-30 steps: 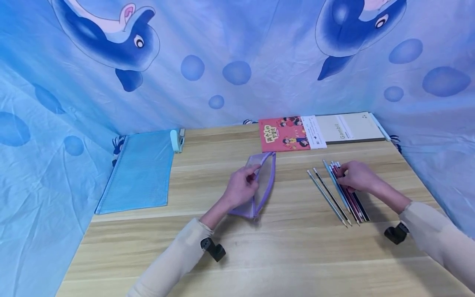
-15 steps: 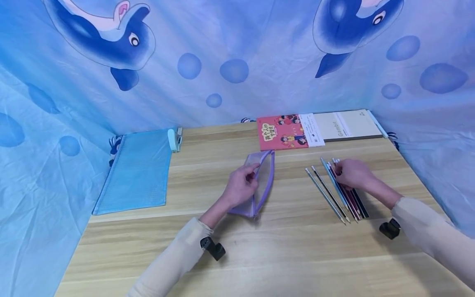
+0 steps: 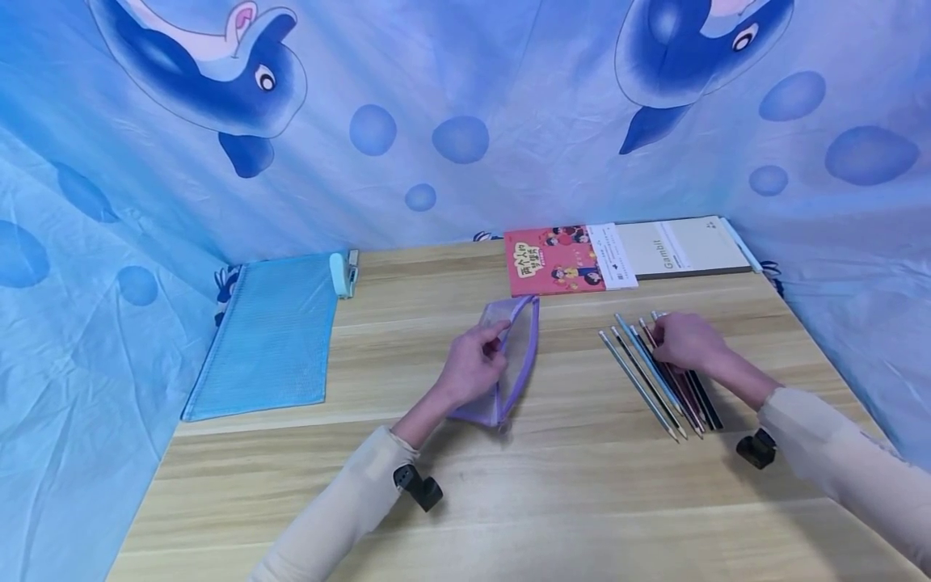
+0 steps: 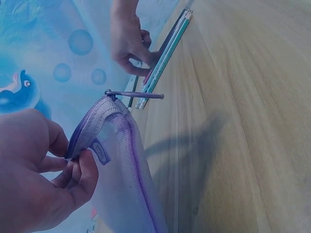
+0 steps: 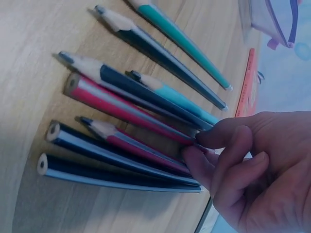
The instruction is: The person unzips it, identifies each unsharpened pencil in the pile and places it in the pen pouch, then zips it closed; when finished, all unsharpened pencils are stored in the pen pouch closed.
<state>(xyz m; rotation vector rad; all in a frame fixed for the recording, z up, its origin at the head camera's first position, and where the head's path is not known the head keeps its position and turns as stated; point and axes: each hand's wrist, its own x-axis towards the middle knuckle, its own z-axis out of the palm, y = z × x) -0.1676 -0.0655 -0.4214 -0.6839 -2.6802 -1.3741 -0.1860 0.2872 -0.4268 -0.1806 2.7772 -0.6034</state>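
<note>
My left hand (image 3: 473, 365) pinches the zippered edge of a purple mesh pencil pouch (image 4: 121, 160), whose mouth gapes on the table. In the right wrist view, my right hand (image 5: 257, 170) has thumb and index finger around the near end of a red pencil (image 5: 131, 109). Several pencils lie around it: a green one (image 5: 187, 46), a light blue one (image 5: 182, 99), dark ones such as the dark blue pencil (image 5: 165, 60), and a second red pencil (image 5: 141, 150). Some are sharpened; others have blunt ends. Fingers hide part of the bunch.
At the back right lie a red book (image 3: 553, 260) and a cream notebook (image 3: 684, 246). A light blue mesh folder (image 3: 265, 335) lies on the left, a mint stapler (image 3: 342, 275) at its corner. A dolphin-print curtain (image 3: 465, 97) borders the wooden table (image 3: 524, 517).
The light blue pencil and a dark one have shifted left, towards the two pencils lying apart. My right hand has slid slightly left over the bunch. The left hand stays on the pouch.
</note>
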